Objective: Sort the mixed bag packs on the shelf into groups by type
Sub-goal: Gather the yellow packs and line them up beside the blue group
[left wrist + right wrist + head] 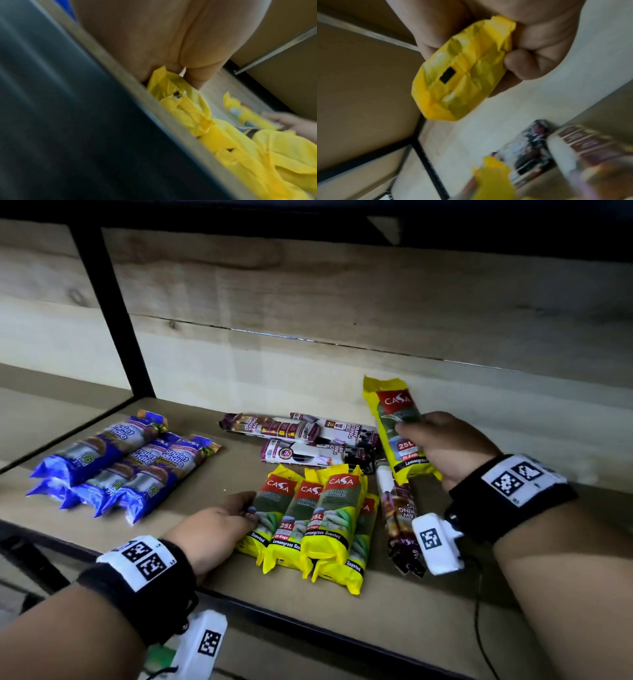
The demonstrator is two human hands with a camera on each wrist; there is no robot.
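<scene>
Several yellow Casa packs [318, 518] lie side by side at the front middle of the wooden shelf [236, 470]. My left hand [251, 513] rests against the leftmost of them, fingers laid on its side; the left wrist view shows the palm [154, 40] over that pack's end [164, 83]. My right hand [411, 433] grips one more yellow pack [394, 422], lifted and tilted at the right; the right wrist view shows the fingers [520, 63] curled round the pack [458, 75]. Several blue packs [123, 467] sit grouped at the left. Purple-and-white drawstring packs [301, 440] lie at the back middle.
One drawstring pack [399, 508] lies lengthwise to the right of the yellow group, under my right wrist. A black frame post [113, 313] stands at the back left. The shelf's dark front edge [308, 621] runs below the packs. A wooden back wall [342, 302] closes the shelf.
</scene>
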